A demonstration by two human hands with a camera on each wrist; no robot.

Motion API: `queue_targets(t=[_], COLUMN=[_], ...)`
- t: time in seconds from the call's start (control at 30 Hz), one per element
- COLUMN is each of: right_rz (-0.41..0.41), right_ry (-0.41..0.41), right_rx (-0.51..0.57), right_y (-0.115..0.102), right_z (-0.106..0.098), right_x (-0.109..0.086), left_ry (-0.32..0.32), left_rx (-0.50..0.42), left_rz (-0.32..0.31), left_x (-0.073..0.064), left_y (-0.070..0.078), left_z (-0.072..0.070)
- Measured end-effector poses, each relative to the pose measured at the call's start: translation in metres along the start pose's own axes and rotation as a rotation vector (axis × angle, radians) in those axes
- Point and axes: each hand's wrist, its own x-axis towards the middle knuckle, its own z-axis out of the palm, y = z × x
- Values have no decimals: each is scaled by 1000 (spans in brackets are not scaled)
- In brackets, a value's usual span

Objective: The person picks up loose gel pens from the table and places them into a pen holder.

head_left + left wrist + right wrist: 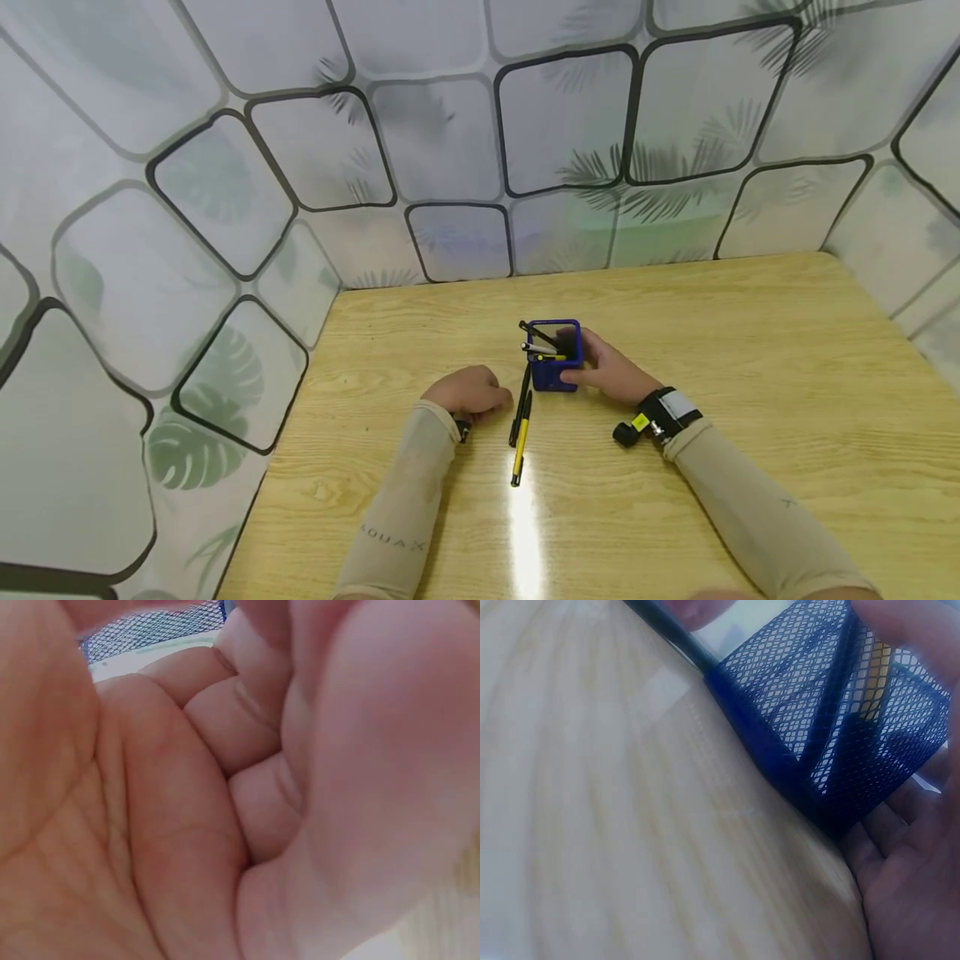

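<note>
A blue mesh pen holder stands on the table, with a black pen, a white pen and a yellow pen leaning in it. My right hand grips it from the right side, thumb at the front; the right wrist view shows the mesh against the fingers. Left of the holder lie a black pen and a yellow-and-black pen. My left hand is just left of them, fingers curled into the palm, and nothing shows inside it.
The light wooden table meets a patterned wall covering at the back and left. Both forearms wear beige sleeves, and a small camera on a band is strapped to my right wrist.
</note>
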Motion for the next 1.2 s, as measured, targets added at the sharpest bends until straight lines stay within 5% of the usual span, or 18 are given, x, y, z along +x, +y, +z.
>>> queue_targets(t=[0.23, 0.63, 1.2], right_rz=[0, 6, -7], right_ry=[2, 1, -9], right_rx=[-2, -15, -15], right_y=[1, 1, 1], right_z=[0, -1, 0], right_x=[1, 1, 2], left_ry=[-25, -14, 57], left_rx=[-78, -23, 31], left_rz=[3, 49, 23], left_x=[2, 4, 4], left_y=[2, -1, 2], left_z=[4, 5, 8])
